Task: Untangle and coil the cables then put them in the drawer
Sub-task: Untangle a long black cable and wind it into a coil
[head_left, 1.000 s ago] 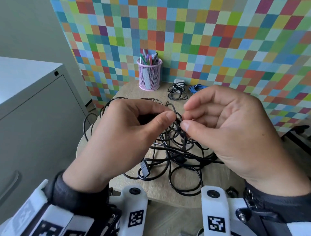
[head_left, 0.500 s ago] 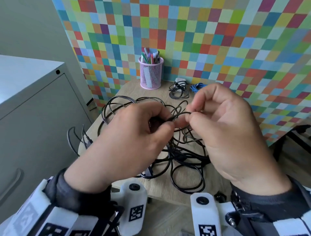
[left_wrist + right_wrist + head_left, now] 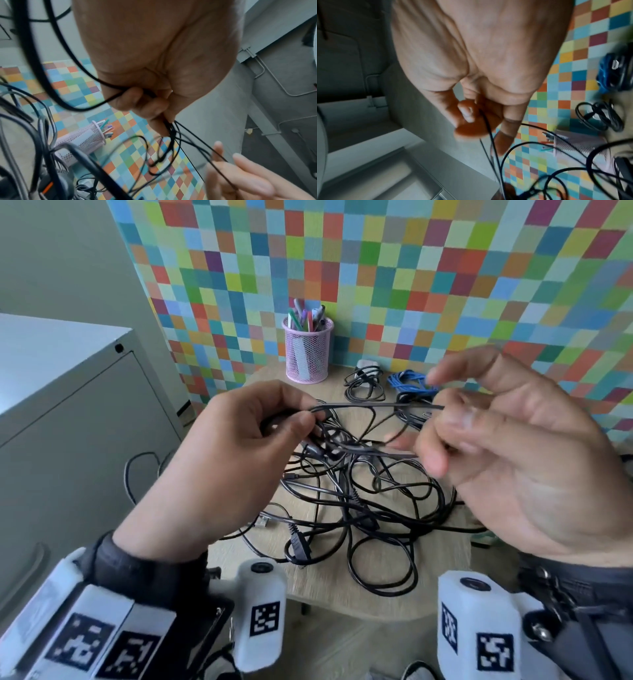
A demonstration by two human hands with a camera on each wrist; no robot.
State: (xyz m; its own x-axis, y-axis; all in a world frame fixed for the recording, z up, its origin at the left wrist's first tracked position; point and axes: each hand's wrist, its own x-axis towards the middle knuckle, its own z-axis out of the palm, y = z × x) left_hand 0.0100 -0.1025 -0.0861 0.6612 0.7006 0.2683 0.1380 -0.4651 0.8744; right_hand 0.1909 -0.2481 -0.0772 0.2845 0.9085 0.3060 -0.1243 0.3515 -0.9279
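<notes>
A tangle of black cables [image 3: 359, 508] lies on the round wooden table [image 3: 342, 601]. My left hand [image 3: 298, 422] is raised over it and grips a bunch of strands [image 3: 169, 129] in curled fingers. My right hand [image 3: 442, 422], apart to the right, pinches a thin black cable [image 3: 370, 405] that stretches level between the two hands. The right wrist view shows this cable [image 3: 486, 125] running out from between thumb and finger. Both hands are blurred.
At the table's back stand a pink mesh pen cup [image 3: 307, 350], a coiled black cable with a white adapter [image 3: 364, 385] and a blue coiled cable [image 3: 407, 380]. A grey metal cabinet [image 3: 68, 422] with a shut front stands at the left. Some loops hang over the table's left edge.
The hands, close together before, have drawn apart. My right hand moved right and up, pulling a strand taut out of the bunch in my left hand.
</notes>
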